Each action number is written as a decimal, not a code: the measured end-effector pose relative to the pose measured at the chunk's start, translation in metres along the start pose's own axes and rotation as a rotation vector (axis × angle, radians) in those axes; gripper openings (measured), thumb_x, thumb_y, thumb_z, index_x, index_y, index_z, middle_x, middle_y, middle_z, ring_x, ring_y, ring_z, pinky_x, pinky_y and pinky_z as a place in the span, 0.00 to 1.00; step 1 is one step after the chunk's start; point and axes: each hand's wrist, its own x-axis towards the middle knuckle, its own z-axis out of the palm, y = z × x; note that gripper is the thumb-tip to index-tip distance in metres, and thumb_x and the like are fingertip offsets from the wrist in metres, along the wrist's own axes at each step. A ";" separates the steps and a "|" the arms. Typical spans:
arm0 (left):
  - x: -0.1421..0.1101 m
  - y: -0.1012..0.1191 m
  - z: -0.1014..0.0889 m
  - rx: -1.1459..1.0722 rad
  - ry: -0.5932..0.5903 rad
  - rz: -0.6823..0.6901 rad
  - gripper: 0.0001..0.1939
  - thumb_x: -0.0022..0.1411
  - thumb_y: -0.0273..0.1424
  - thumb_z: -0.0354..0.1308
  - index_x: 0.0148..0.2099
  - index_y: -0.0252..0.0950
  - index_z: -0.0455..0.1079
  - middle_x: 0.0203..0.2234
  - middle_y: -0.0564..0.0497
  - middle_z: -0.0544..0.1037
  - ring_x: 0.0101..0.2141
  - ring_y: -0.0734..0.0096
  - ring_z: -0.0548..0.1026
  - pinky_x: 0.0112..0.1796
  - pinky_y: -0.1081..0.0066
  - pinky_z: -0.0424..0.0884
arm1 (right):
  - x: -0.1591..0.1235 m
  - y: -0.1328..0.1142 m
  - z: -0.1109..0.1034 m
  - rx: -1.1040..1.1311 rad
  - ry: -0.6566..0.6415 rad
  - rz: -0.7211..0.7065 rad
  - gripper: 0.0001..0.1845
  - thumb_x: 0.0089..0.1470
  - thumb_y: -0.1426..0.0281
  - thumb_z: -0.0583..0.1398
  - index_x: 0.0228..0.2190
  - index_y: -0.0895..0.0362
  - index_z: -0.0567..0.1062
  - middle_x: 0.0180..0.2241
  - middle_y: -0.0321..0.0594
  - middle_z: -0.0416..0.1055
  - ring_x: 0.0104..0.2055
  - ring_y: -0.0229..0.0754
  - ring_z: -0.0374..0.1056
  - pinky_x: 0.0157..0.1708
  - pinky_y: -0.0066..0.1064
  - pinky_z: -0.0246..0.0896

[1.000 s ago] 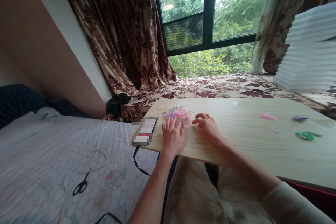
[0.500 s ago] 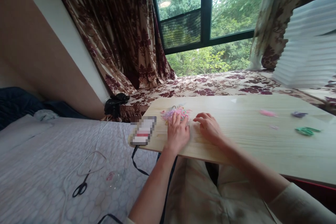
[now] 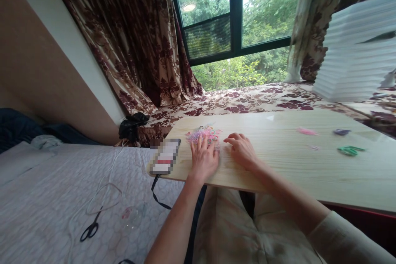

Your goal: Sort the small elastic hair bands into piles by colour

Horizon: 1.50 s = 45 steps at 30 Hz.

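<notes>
A mixed pile of small coloured elastic bands point(image 3: 202, 133), mostly pink and lilac with some green rings, lies on the pale wooden board point(image 3: 278, 165). My left hand point(image 3: 204, 160) rests palm down at its near edge, fingers spread and fingertips on the bands. To the right of the pile, my right hand point(image 3: 243, 150) is low over the board, its index finger stretched out toward the pile and the other fingers loosely bent. I see nothing held in it. Farther right lie a pink bunch point(image 3: 307, 131), a few pale pink pieces point(image 3: 314, 147), a purple bunch point(image 3: 341, 132) and a green bunch point(image 3: 350, 150).
A phone point(image 3: 167, 156) with a blurred screen lies at the board's left end, a black strap point(image 3: 156, 194) hanging below it. Black scissors point(image 3: 89, 231), a white cable point(image 3: 89, 202) and a clear plastic wrapper point(image 3: 132, 216) are on the bed. A white pleated shade point(image 3: 355, 49) stands right.
The whole view has shifted slightly, so most things appear farther left. My left fingers have drawn a little toward the near edge of the pile; my right hand looks almost unchanged.
</notes>
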 end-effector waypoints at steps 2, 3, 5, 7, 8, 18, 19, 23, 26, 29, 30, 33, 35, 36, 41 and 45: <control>0.001 0.001 0.000 0.006 -0.004 0.005 0.22 0.68 0.36 0.47 0.61 0.42 0.67 0.64 0.41 0.63 0.67 0.47 0.53 0.63 0.37 0.48 | -0.001 -0.003 -0.001 -0.020 -0.016 -0.031 0.28 0.52 0.83 0.52 0.49 0.51 0.78 0.50 0.46 0.71 0.53 0.49 0.62 0.50 0.39 0.57; 0.001 0.001 0.000 0.009 -0.007 0.009 0.21 0.68 0.36 0.47 0.61 0.43 0.67 0.64 0.41 0.63 0.66 0.47 0.53 0.62 0.36 0.48 | -0.002 -0.004 -0.002 -0.030 -0.024 -0.042 0.29 0.53 0.83 0.52 0.50 0.50 0.78 0.51 0.46 0.71 0.53 0.49 0.62 0.50 0.39 0.57; 0.002 0.003 -0.001 0.012 -0.012 0.007 0.21 0.67 0.36 0.48 0.60 0.44 0.68 0.64 0.42 0.64 0.66 0.47 0.53 0.62 0.36 0.49 | -0.002 -0.006 -0.003 -0.045 -0.044 -0.048 0.30 0.53 0.84 0.52 0.50 0.49 0.78 0.52 0.46 0.70 0.53 0.48 0.62 0.50 0.39 0.56; 0.002 0.003 -0.003 0.015 -0.009 -0.017 0.20 0.67 0.36 0.48 0.59 0.44 0.68 0.64 0.42 0.64 0.66 0.47 0.53 0.62 0.36 0.49 | -0.002 -0.006 -0.003 -0.047 -0.060 -0.050 0.29 0.52 0.84 0.52 0.49 0.49 0.79 0.52 0.46 0.70 0.54 0.48 0.61 0.51 0.39 0.56; 0.002 0.004 -0.004 0.016 -0.008 -0.032 0.20 0.68 0.36 0.47 0.59 0.44 0.69 0.64 0.43 0.63 0.67 0.47 0.52 0.62 0.36 0.48 | -0.002 -0.006 -0.004 -0.042 -0.064 -0.055 0.28 0.52 0.84 0.52 0.47 0.50 0.80 0.52 0.46 0.70 0.54 0.48 0.61 0.51 0.39 0.55; 0.011 0.015 -0.006 0.027 -0.114 0.034 0.19 0.69 0.40 0.45 0.56 0.44 0.71 0.64 0.45 0.63 0.67 0.50 0.51 0.63 0.36 0.46 | 0.001 -0.001 -0.005 0.022 -0.001 0.112 0.26 0.52 0.83 0.51 0.46 0.56 0.79 0.50 0.46 0.72 0.51 0.48 0.64 0.51 0.37 0.58; 0.010 0.013 -0.007 0.024 -0.102 0.048 0.19 0.69 0.39 0.46 0.55 0.45 0.71 0.64 0.46 0.63 0.67 0.50 0.51 0.63 0.36 0.46 | 0.002 0.000 -0.004 0.023 -0.004 0.125 0.26 0.53 0.83 0.51 0.46 0.56 0.79 0.50 0.46 0.72 0.51 0.48 0.64 0.52 0.37 0.58; 0.000 -0.001 -0.010 0.023 0.023 -0.021 0.20 0.67 0.37 0.49 0.58 0.44 0.69 0.64 0.44 0.64 0.67 0.49 0.54 0.63 0.36 0.49 | 0.002 0.000 -0.005 0.027 0.004 0.141 0.26 0.52 0.83 0.52 0.46 0.54 0.80 0.50 0.46 0.72 0.51 0.48 0.65 0.51 0.37 0.58; -0.009 -0.010 -0.008 0.017 0.102 -0.108 0.19 0.66 0.34 0.51 0.57 0.39 0.70 0.62 0.42 0.67 0.66 0.50 0.55 0.64 0.40 0.51 | 0.002 -0.002 -0.006 0.034 -0.007 0.095 0.27 0.51 0.84 0.52 0.46 0.52 0.80 0.49 0.44 0.73 0.51 0.47 0.64 0.51 0.37 0.58; -0.016 -0.013 -0.002 -0.012 0.126 -0.151 0.18 0.65 0.33 0.50 0.55 0.37 0.72 0.59 0.42 0.70 0.65 0.50 0.57 0.63 0.43 0.53 | 0.001 -0.004 -0.008 0.028 -0.037 0.041 0.27 0.50 0.84 0.53 0.43 0.51 0.81 0.48 0.43 0.73 0.51 0.47 0.64 0.51 0.37 0.58; -0.017 -0.013 -0.001 -0.023 0.129 -0.156 0.18 0.65 0.32 0.51 0.55 0.37 0.72 0.58 0.42 0.71 0.65 0.50 0.58 0.63 0.44 0.53 | 0.000 -0.004 -0.008 0.022 -0.052 0.027 0.26 0.49 0.84 0.53 0.41 0.51 0.82 0.48 0.42 0.73 0.51 0.47 0.64 0.51 0.38 0.58; -0.019 -0.013 0.003 -0.052 0.148 -0.159 0.18 0.65 0.32 0.51 0.54 0.37 0.72 0.55 0.43 0.73 0.64 0.50 0.58 0.63 0.44 0.53 | 0.000 -0.005 -0.007 0.026 -0.085 -0.035 0.26 0.48 0.85 0.53 0.38 0.51 0.83 0.47 0.42 0.73 0.50 0.46 0.64 0.50 0.36 0.59; -0.019 -0.013 0.003 -0.065 0.168 -0.161 0.18 0.65 0.31 0.51 0.54 0.38 0.72 0.55 0.43 0.74 0.64 0.51 0.58 0.64 0.44 0.52 | 0.000 -0.005 -0.005 0.034 -0.078 -0.076 0.28 0.49 0.86 0.52 0.41 0.50 0.82 0.48 0.42 0.73 0.51 0.45 0.63 0.50 0.35 0.59; -0.019 -0.013 0.003 -0.069 0.173 -0.158 0.18 0.65 0.31 0.51 0.54 0.38 0.72 0.54 0.44 0.74 0.64 0.51 0.58 0.64 0.44 0.52 | 0.001 -0.005 -0.004 0.027 -0.070 -0.091 0.28 0.49 0.85 0.52 0.42 0.50 0.82 0.49 0.42 0.72 0.51 0.45 0.63 0.50 0.35 0.58; -0.021 -0.014 0.003 -0.071 0.170 -0.133 0.18 0.64 0.31 0.51 0.54 0.38 0.72 0.54 0.43 0.74 0.64 0.49 0.58 0.64 0.43 0.52 | 0.001 -0.006 -0.003 -0.069 -0.077 -0.129 0.28 0.51 0.84 0.53 0.45 0.48 0.81 0.51 0.44 0.71 0.53 0.47 0.62 0.49 0.38 0.57; -0.022 -0.015 0.004 -0.077 0.194 -0.137 0.18 0.63 0.31 0.52 0.55 0.38 0.71 0.54 0.44 0.74 0.64 0.50 0.59 0.64 0.43 0.52 | -0.001 -0.006 -0.005 -0.054 -0.008 -0.113 0.25 0.49 0.85 0.53 0.38 0.52 0.82 0.49 0.44 0.73 0.52 0.48 0.62 0.48 0.38 0.57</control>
